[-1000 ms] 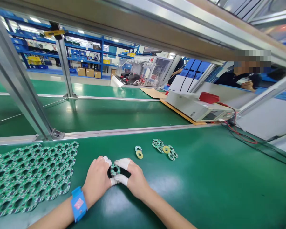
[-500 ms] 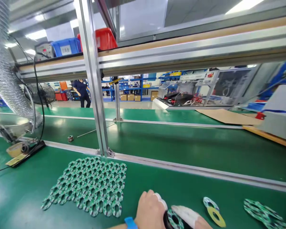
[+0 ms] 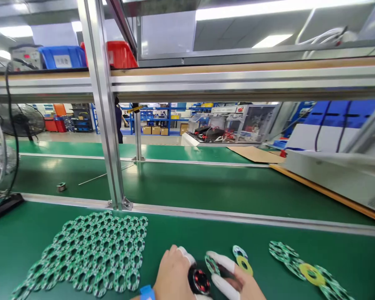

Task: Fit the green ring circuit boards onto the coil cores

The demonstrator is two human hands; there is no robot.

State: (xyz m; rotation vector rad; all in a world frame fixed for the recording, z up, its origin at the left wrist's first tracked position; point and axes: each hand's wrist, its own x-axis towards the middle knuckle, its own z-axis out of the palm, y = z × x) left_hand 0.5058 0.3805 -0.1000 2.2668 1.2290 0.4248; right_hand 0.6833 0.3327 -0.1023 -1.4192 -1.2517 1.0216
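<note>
My left hand [image 3: 173,271], in white finger covers with a blue band at the wrist, grips a black round part [image 3: 200,280] with red spots around its face. Just right of it, my right hand [image 3: 237,281] pinches a green ring-shaped circuit board [image 3: 211,264] between white-covered thumb and fingers, tilted and apart from the black part. Beyond the right hand lies a yellow ring [image 3: 249,270] overlapping a pale patterned ring [image 3: 239,249]. Many green ring boards [image 3: 133,271] lie in close rows at the left.
More green ring boards [image 3: 279,249] lie at the right, with another yellow ring [image 3: 319,279] on them. A metal post [image 3: 106,125] rises from the rail behind the rows. Farther back are a wire spool [image 3: 61,187] and a brown sheet [image 3: 253,153]. A shelf beam [image 3: 237,81] crosses above.
The green ring board, earlier over the black part, is now held off to its right by my right hand, exposing the red-spotted face. My view has turned right.
</note>
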